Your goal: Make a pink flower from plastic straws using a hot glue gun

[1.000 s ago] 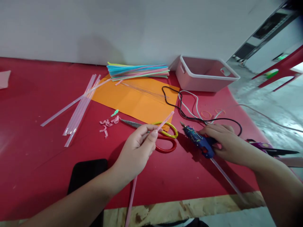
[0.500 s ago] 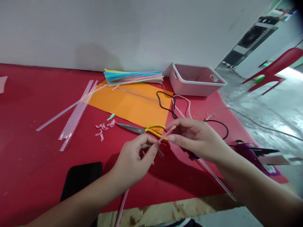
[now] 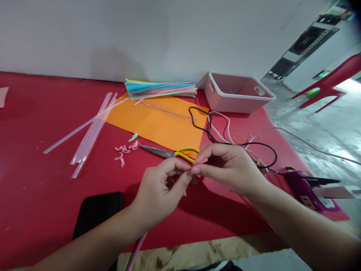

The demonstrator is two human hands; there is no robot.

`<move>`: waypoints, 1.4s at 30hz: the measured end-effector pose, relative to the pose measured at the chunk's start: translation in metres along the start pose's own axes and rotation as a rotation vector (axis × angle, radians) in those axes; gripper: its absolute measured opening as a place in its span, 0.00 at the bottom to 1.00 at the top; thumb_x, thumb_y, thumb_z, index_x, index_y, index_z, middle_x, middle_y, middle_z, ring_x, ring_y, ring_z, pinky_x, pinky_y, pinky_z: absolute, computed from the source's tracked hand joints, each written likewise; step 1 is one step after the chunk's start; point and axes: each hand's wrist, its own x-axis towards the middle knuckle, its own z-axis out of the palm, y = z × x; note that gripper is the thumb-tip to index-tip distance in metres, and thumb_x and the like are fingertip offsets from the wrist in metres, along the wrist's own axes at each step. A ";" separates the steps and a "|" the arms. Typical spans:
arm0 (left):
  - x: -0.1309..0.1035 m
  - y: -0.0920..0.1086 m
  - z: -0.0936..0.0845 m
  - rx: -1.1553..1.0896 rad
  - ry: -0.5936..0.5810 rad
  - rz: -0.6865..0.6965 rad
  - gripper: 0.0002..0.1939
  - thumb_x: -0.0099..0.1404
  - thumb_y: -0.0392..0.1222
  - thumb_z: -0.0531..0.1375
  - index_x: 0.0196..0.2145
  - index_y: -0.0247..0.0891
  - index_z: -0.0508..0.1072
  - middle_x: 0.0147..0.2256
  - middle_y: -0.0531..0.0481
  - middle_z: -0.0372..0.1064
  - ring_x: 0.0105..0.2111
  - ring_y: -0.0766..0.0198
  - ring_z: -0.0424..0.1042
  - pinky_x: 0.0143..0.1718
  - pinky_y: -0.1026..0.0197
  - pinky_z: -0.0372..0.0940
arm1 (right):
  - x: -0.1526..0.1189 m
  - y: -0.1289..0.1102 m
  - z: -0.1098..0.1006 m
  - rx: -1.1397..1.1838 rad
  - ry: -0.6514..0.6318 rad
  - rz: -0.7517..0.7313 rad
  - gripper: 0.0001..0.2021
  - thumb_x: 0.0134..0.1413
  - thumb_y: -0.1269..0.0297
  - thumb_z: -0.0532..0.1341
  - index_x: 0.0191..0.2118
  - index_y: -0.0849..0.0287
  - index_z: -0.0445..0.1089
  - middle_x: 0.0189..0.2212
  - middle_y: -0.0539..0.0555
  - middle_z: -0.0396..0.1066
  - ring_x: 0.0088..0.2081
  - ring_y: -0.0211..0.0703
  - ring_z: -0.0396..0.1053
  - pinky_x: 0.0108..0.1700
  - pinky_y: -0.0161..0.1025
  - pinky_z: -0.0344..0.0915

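My left hand (image 3: 166, 188) and my right hand (image 3: 228, 167) meet over the red table, each pinching a short pink strip (image 3: 201, 162) between thumb and index finger. The strip is mostly hidden by the fingertips. Just behind the hands lie scissors (image 3: 169, 153) with yellow handles, partly on an orange sheet (image 3: 158, 124). Curled pink scraps (image 3: 124, 150) and a small green piece (image 3: 133, 137) are left of the scissors' tip.
Colored pipe cleaners (image 3: 160, 89) lie by the wall, near a pink basket (image 3: 239, 101). Clear straws (image 3: 91, 133) and a black phone (image 3: 98, 210) are at left. Cables (image 3: 270, 146) and a purple device (image 3: 304, 188) occupy the right.
My right hand's fingertips have come down and left along the pink strip to meet my left fingertips. Less of the strip shows. The view has shifted slightly.
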 end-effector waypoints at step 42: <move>0.010 0.008 0.001 -0.158 -0.079 -0.260 0.08 0.67 0.42 0.61 0.32 0.37 0.68 0.28 0.50 0.80 0.19 0.73 0.67 0.21 0.70 0.60 | -0.001 0.003 -0.015 -0.338 0.054 -0.128 0.13 0.60 0.53 0.62 0.37 0.57 0.76 0.32 0.54 0.77 0.32 0.39 0.72 0.33 0.36 0.66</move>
